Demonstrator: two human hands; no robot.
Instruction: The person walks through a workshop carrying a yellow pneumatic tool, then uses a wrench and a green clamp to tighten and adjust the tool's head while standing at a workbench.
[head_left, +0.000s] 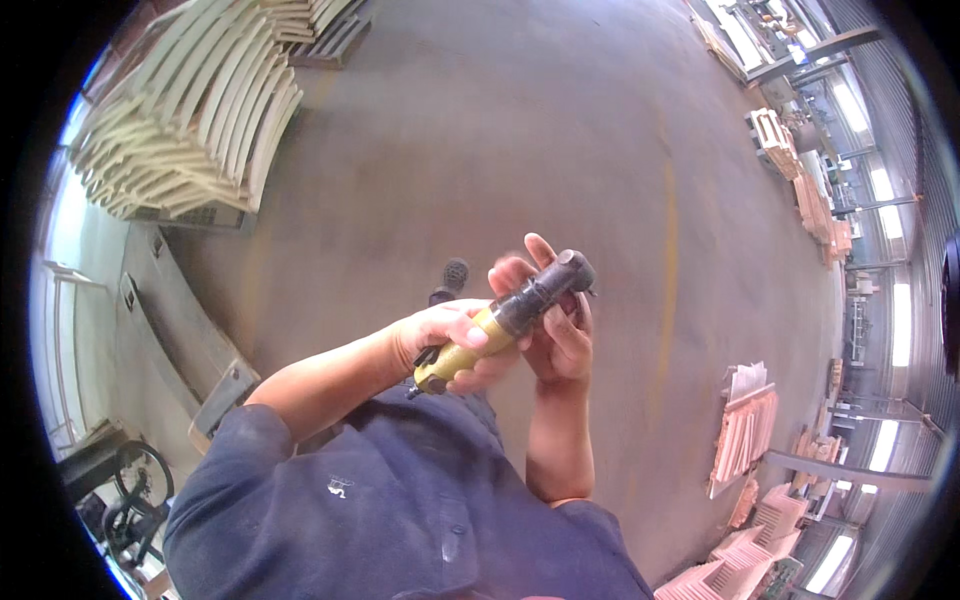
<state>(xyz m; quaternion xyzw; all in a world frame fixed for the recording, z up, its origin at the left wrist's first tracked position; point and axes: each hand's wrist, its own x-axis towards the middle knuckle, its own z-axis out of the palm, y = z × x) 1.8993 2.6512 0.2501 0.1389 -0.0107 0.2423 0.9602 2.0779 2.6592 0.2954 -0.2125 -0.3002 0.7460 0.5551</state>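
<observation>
Holding a hand tool with a rounded yellow-green handle and a fat black neck (519, 308), the left hand (447, 327) wraps around the yellow part. Its thumb lies on top and its fingers curl in from under, so that hand is closed around the handle. The tool sits in the air in front of the person's tummy, up off the floor. It slants, with the handle end low and near the body, and the round black head up high, toward the right. A small tip sticks out of the head on its right side. A little black lever (428, 356) sits by the low end of the handle.

The right hand (567, 345) is behind the black neck and just under the head. Its fingers are half open and bent, and some poke up past the far side of the neck. They look a bit blurry. I cannot tell how tightly this hand grips the tool, or if it grips it at all.

Below the hands is the person's dark blue shirt (370, 510). A dark shoe (456, 274) shows past the left hand, on the smooth grey floor (540, 130). Off to the left, well apart from the hands, stands a big pile of pale, curved wooden pieces (205, 110).
</observation>
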